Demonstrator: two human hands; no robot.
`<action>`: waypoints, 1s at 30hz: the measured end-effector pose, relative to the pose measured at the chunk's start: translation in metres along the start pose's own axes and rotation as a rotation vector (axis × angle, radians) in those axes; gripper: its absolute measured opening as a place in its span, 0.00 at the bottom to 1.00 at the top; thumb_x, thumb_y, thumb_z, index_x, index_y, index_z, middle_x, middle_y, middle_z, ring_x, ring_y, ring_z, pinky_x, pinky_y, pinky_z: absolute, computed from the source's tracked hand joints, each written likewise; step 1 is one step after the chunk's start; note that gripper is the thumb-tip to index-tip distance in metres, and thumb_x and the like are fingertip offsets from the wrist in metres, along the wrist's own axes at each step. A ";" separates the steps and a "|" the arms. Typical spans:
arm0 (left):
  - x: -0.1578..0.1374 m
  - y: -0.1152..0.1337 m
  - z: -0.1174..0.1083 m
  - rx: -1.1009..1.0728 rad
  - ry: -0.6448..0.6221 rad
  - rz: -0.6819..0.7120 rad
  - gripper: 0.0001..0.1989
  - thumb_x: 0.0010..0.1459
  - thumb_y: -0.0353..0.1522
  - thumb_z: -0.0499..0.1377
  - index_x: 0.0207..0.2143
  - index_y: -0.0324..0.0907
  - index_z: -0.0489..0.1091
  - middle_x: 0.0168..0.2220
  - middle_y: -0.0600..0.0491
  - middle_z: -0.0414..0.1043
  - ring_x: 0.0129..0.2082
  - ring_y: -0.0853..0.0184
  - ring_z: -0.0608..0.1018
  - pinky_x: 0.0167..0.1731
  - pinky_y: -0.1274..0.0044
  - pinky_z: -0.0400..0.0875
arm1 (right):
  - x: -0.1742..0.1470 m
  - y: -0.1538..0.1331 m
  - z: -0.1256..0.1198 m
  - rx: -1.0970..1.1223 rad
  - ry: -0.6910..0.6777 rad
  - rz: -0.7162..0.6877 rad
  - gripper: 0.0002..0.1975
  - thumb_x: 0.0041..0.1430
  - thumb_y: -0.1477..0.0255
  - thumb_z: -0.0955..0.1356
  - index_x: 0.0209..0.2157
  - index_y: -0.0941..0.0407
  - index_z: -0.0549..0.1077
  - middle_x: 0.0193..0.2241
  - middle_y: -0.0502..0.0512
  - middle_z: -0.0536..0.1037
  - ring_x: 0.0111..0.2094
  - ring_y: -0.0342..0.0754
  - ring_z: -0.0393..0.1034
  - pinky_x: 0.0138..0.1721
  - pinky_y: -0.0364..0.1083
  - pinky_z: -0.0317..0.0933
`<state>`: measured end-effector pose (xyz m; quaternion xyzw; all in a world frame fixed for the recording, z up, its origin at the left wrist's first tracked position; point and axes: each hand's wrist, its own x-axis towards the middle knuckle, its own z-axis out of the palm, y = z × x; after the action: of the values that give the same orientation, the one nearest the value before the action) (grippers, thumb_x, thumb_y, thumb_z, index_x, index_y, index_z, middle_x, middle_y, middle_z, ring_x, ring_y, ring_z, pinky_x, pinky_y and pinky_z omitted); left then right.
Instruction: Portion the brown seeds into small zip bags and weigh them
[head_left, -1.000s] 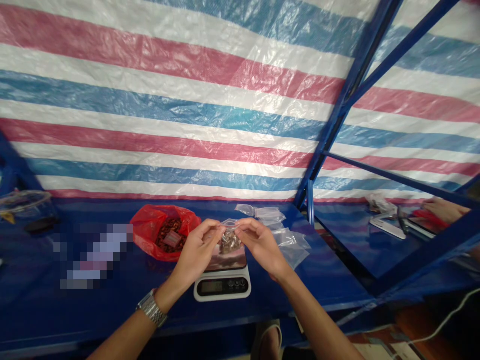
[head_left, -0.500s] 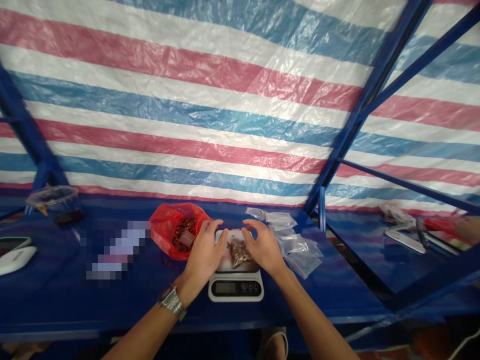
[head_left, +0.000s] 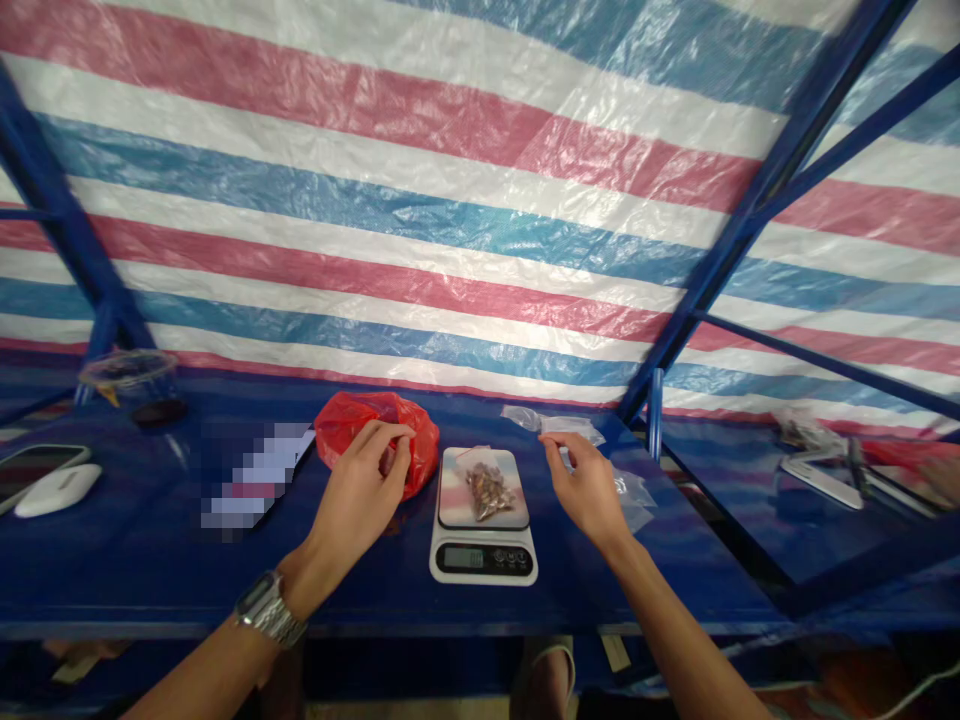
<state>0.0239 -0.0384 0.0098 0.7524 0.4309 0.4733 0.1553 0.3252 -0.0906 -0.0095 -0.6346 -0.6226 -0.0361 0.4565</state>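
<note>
A white digital scale [head_left: 442, 560] stands on the blue table in front of me. On its plate lies a small clear bag of brown bits [head_left: 489, 492], and neither hand touches it. To the left, my left hand [head_left: 367, 475] hovers over a red plastic bag [head_left: 341, 420], with its fingers bent, thumb apart and nothing held. The hand hides most of the bag's contents. My right hand [head_left: 589, 485] is on the other side of the scale, loosely curled and without anything visible in it. Behind and beside it lie several clear zip bags [head_left: 634, 490], partly covered by the hand.
At the left are a phone [head_left: 34, 462], a white rounded case [head_left: 58, 490], a clear plastic tub [head_left: 154, 390] and a blurred-out flat item [head_left: 259, 475]. Blue metal posts [head_left: 679, 325] rise before a striped sheet. Another person's hand [head_left: 941, 475] shows at far right.
Both hands have drawn apart from the bag on the scale, the left toward the red bag and the right toward the clear bags. The view has shifted slightly.
</note>
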 end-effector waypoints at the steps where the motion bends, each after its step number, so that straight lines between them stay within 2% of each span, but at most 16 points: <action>1: 0.000 -0.003 -0.002 0.011 0.000 0.000 0.10 0.69 0.36 0.54 0.42 0.44 0.75 0.40 0.52 0.75 0.34 0.65 0.77 0.38 0.73 0.71 | 0.000 0.001 -0.001 -0.005 0.004 0.001 0.15 0.71 0.63 0.64 0.43 0.54 0.81 0.41 0.58 0.84 0.41 0.55 0.77 0.50 0.54 0.68; 5: -0.001 -0.005 -0.004 0.035 0.010 0.011 0.10 0.69 0.35 0.54 0.42 0.44 0.75 0.41 0.52 0.76 0.35 0.66 0.78 0.38 0.74 0.71 | 0.002 -0.002 -0.005 -0.005 0.036 -0.001 0.15 0.71 0.63 0.64 0.43 0.54 0.81 0.40 0.58 0.85 0.41 0.55 0.77 0.50 0.53 0.68; 10: -0.002 0.006 0.002 -0.009 -0.008 0.030 0.09 0.69 0.33 0.54 0.41 0.44 0.75 0.39 0.54 0.74 0.33 0.68 0.76 0.37 0.75 0.71 | 0.009 -0.011 -0.008 -0.007 0.095 0.001 0.15 0.70 0.63 0.64 0.42 0.54 0.81 0.40 0.58 0.85 0.40 0.55 0.77 0.48 0.53 0.69; 16: -0.002 0.015 0.012 -0.014 -0.031 0.085 0.09 0.69 0.31 0.54 0.42 0.44 0.75 0.41 0.53 0.75 0.39 0.67 0.77 0.42 0.75 0.71 | 0.014 -0.024 -0.013 0.016 0.082 -0.013 0.15 0.69 0.63 0.64 0.41 0.55 0.82 0.39 0.58 0.85 0.40 0.55 0.77 0.47 0.52 0.69; 21: -0.001 0.019 0.018 0.005 -0.038 0.074 0.09 0.69 0.31 0.54 0.42 0.44 0.75 0.42 0.53 0.76 0.39 0.67 0.78 0.42 0.76 0.71 | 0.014 -0.029 -0.014 0.041 0.062 -0.007 0.14 0.70 0.64 0.64 0.41 0.53 0.81 0.40 0.56 0.85 0.41 0.54 0.78 0.47 0.51 0.68; 23: -0.001 0.021 0.019 0.023 -0.034 0.064 0.09 0.68 0.31 0.54 0.42 0.44 0.75 0.42 0.53 0.77 0.39 0.66 0.79 0.41 0.76 0.70 | 0.012 -0.031 -0.012 0.050 0.012 -0.009 0.14 0.70 0.64 0.64 0.41 0.53 0.81 0.41 0.56 0.85 0.42 0.54 0.78 0.47 0.51 0.68; 25: -0.002 0.023 0.021 0.051 0.002 0.026 0.09 0.68 0.32 0.54 0.40 0.44 0.75 0.40 0.53 0.78 0.38 0.65 0.79 0.40 0.75 0.70 | 0.010 -0.035 -0.009 0.038 -0.097 -0.004 0.13 0.70 0.64 0.65 0.42 0.52 0.81 0.41 0.55 0.85 0.42 0.53 0.78 0.45 0.50 0.67; 28: -0.006 0.025 0.026 0.057 0.062 -0.072 0.09 0.66 0.32 0.55 0.38 0.45 0.76 0.38 0.53 0.80 0.36 0.65 0.80 0.39 0.75 0.70 | 0.004 -0.044 -0.006 -0.058 -0.277 0.013 0.12 0.68 0.61 0.68 0.46 0.51 0.80 0.39 0.54 0.84 0.41 0.54 0.79 0.45 0.51 0.66; 30: -0.012 0.026 0.030 0.039 0.054 -0.119 0.08 0.65 0.31 0.56 0.38 0.45 0.76 0.37 0.55 0.81 0.33 0.66 0.80 0.36 0.75 0.71 | 0.000 -0.050 -0.003 -0.129 -0.338 0.016 0.13 0.67 0.60 0.69 0.48 0.51 0.79 0.39 0.53 0.83 0.42 0.55 0.78 0.47 0.52 0.66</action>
<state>0.0602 -0.0579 0.0043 0.7152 0.4881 0.4750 0.1570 0.2855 -0.1020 0.0193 -0.6643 -0.6820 0.0349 0.3040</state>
